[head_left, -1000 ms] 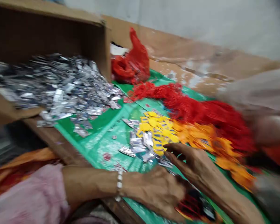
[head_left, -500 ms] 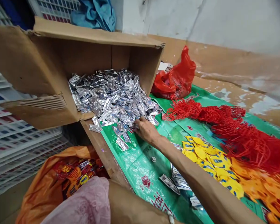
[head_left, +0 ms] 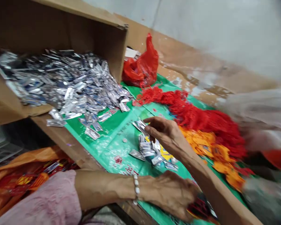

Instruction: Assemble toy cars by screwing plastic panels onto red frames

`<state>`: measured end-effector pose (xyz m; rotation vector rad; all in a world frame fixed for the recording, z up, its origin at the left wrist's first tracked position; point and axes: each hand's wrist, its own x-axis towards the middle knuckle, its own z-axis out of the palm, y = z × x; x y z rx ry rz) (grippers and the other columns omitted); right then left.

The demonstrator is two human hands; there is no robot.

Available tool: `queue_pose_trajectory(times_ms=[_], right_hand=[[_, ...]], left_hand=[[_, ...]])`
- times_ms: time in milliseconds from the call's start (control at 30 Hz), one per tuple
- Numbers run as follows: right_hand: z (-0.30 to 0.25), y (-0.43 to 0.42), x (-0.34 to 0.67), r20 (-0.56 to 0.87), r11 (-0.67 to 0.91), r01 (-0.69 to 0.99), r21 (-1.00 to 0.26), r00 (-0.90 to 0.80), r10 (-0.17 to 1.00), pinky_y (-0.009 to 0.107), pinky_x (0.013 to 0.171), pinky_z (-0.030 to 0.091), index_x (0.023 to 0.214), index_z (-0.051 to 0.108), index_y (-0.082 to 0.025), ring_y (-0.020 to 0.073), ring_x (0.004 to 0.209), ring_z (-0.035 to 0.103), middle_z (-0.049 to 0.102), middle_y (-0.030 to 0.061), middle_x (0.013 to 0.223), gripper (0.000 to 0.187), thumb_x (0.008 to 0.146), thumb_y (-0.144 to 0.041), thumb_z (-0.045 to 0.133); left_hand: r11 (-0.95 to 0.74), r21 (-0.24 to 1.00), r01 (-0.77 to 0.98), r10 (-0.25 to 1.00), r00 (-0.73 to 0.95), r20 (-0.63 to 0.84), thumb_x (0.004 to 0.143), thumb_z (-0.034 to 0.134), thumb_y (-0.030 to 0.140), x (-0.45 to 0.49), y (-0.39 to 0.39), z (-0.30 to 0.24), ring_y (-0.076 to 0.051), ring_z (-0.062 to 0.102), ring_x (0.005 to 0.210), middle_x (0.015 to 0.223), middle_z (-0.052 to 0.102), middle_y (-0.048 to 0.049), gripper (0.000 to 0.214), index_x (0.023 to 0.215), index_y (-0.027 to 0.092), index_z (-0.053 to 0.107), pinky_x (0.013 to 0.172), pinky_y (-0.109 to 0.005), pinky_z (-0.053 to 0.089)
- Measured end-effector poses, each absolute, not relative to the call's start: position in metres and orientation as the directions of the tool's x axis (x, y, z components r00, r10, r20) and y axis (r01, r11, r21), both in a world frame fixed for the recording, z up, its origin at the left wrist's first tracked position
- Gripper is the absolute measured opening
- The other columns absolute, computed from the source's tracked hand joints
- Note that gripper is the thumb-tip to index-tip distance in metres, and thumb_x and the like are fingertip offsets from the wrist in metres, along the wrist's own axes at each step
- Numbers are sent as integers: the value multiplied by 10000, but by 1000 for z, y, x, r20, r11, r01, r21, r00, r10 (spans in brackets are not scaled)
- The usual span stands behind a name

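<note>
My right hand (head_left: 162,131) is closed, thumb against fingers, on one or more flat silver pieces (head_left: 140,125) raised over the green sheet. Below it, a small heap of similar silver pieces (head_left: 147,147) lies beside some yellow pieces (head_left: 165,153). My left hand (head_left: 172,190), with a white beaded bracelet (head_left: 136,187), is low in the foreground, back upward. Its fingers are hidden and blurred, beside a dark red and black thing (head_left: 200,206) whose kind I cannot make out. A large pile of silver pieces (head_left: 81,82) spills from a cardboard box (head_left: 112,47).
The green printed sheet (head_left: 103,156) covers the table. Red netting-like strands (head_left: 189,112) and orange pieces (head_left: 203,142) lie to the right. A red plastic bag (head_left: 142,65) stands at the back. An orange bag (head_left: 14,165) with colourful items hangs low left.
My right hand has left the big pile, moving right and nearer with silver pieces. My left hand has come into view. The camera has turned right.
</note>
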<state>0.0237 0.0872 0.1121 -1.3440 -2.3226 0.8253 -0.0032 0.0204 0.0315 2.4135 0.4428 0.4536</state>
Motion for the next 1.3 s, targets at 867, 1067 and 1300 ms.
queue_pose_trajectory(times_ms=[867, 1067, 1300], right_hand=[[68, -93, 150, 337, 214, 750, -626, 12, 942, 214, 696, 564, 1017, 715, -217, 115, 796, 679, 688, 26, 859, 209, 927, -99, 567], [59, -103, 142, 512, 128, 949, -289, 40, 858, 261, 604, 561, 1032, 691, -199, 127, 747, 622, 591, 126, 1134, 137, 920, -190, 613], [49, -110, 144, 532, 257, 962, -95, -169, 830, 311, 734, 572, 1112, 625, -139, 203, 904, 668, 686, 132, 1044, 204, 922, -91, 568]], left_hand=[[-648, 736, 197, 463, 869, 174, 819, 666, 271, -8, 10, 24, -250, 715, 849, 1109, 682, -101, 653, 1389, 162, 368, 709, -325, 539], [-695, 700, 166, 441, 867, 232, 837, 622, 220, -10, 9, 14, -274, 720, 876, 1142, 666, -112, 635, 1402, 174, 336, 715, -357, 548], [-670, 727, 149, 447, 863, 235, 811, 660, 247, -9, 11, 13, -258, 712, 886, 1108, 673, -93, 554, 1296, 187, 399, 696, -308, 524]])
